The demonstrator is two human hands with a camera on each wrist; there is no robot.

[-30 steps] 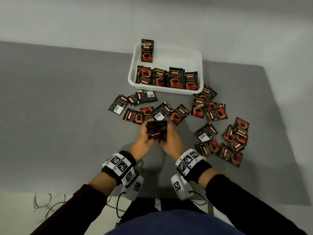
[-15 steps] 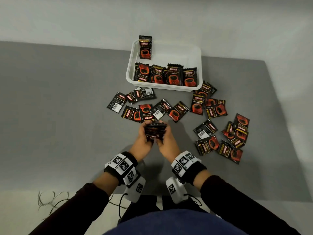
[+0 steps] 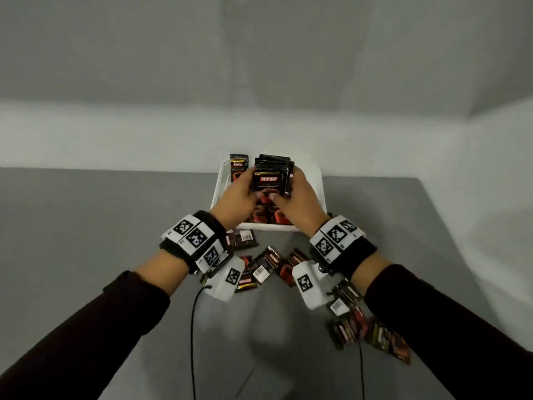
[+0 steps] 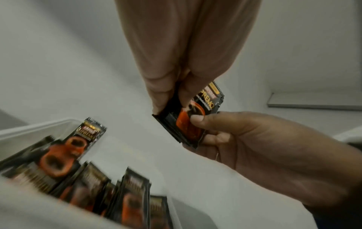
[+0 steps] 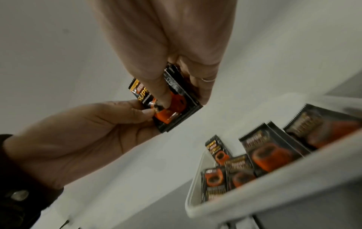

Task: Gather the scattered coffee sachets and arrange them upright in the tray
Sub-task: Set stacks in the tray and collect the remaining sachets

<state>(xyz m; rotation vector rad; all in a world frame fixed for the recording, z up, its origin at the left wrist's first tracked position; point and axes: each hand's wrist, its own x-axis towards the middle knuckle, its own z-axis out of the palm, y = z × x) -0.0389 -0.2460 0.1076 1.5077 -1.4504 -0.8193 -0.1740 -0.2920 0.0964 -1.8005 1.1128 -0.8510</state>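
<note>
Both hands hold one stack of black-and-red coffee sachets (image 3: 271,176) upright above the white tray (image 3: 320,194). My left hand (image 3: 244,189) grips the stack's left side and my right hand (image 3: 297,192) grips its right side. In the left wrist view the thumbs pinch the stack (image 4: 188,122) on its front face. A row of sachets (image 3: 265,216) stands against the tray's near wall, partly hidden by my hands. A single sachet (image 3: 238,167) stands upright at the tray's far left corner.
Loose sachets (image 3: 268,264) lie scattered on the grey table (image 3: 86,241) just in front of the tray, and more sachets (image 3: 353,327) lie under my right forearm. White walls rise behind the tray. Cables hang from both wrist cameras.
Both hands have carried the stack forward and up, from over the scattered sachets to over the tray. The head view has tilted up toward the wall.
</note>
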